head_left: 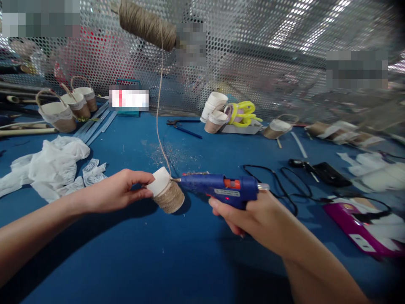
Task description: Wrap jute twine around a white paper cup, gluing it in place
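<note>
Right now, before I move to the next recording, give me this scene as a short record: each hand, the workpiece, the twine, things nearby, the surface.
Left hand: fingers grip the white end of the cup
Right hand: holds the blue glue gun, nozzle at the cup; contact unclear
Workpiece: tilted cup, partly wrapped in twine
Twine: strand runs from the spool down to the cup
Nearby: white lace on the left; pliers behind
Surface: blue tabletop

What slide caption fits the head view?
Left hand holds a white cup partly wrapped in twine; right hand points a blue glue gun at the twine.
</note>
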`<state>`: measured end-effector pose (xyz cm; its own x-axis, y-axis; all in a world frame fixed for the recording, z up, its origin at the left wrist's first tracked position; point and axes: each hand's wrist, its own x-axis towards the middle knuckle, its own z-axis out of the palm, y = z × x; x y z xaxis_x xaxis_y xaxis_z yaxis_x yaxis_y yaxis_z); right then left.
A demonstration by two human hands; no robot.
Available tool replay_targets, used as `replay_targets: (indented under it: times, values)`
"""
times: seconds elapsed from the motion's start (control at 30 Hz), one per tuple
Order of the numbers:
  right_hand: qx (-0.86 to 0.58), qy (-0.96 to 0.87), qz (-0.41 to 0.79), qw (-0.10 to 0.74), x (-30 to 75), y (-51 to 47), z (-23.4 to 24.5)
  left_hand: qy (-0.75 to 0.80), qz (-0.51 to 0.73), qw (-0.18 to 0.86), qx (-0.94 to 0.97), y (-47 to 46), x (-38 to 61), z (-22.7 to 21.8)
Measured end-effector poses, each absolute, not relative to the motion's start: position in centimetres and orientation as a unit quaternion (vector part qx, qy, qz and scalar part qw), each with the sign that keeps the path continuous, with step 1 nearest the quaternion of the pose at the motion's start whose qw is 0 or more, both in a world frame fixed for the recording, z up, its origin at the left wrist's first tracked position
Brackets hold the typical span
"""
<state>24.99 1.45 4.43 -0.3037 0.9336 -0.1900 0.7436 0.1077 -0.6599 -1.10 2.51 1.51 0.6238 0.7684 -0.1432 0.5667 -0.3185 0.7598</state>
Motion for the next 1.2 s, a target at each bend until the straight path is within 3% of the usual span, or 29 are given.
replay_targets:
  times: [1.2]
  values:
    - [-0.506,-0.776,0.342,0.156,24.6,0.3,4.1,0.445,0.127,0.405,0.789,2.3,-0.7,1.8]
